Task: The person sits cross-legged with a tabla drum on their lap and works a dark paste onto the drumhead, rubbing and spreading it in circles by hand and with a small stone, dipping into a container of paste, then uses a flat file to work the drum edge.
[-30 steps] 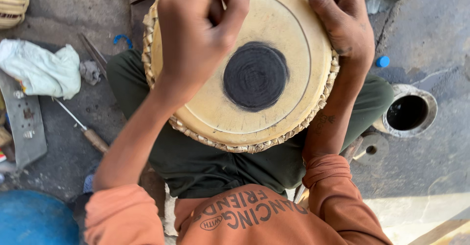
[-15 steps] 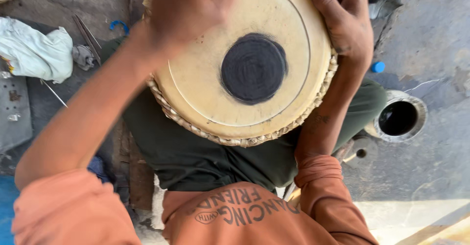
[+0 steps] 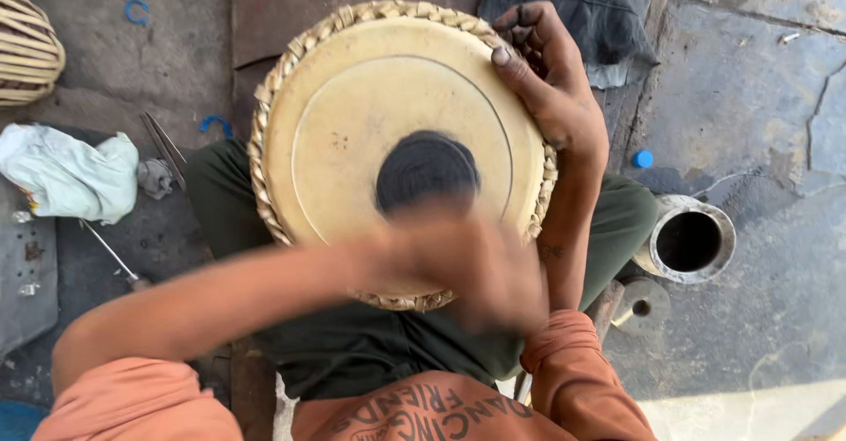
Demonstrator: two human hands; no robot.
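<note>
**Pale hide drum on lap, one hand at rim, one blurred**

Cream smooth-skinned round drum head (image 3: pixel 352 141) with a matte black circular patch (image 3: pixel 426 170) near centre and a braided tan leather rim (image 3: pixel 264 124), resting on the person's lap over dark green trousers (image 3: pixel 220 194). Right hand (image 3: pixel 546 88) is curled over the far right edge, thumb pressed on the skin, fingers hooked past the braid, sooty at the tips. Left hand (image 3: pixel 476 269) is a motion smear over the near edge of the drum; can't tell how open it is or whether it has hold of anything. Rough grey stone floor (image 3: pixel 758 80), cracked. To the right, a short metal cylinder with open mouth (image 3: pixel 692 240) just beside the knee, small blue cap (image 3: pixel 643 159) near. To the left, crumpled white cloth (image 3: pixel 66 177), thin metal tool (image 3: pixel 163 146), woven cane basket (image 3: pixel 26 49) at the corner. Open floor far right.
</note>
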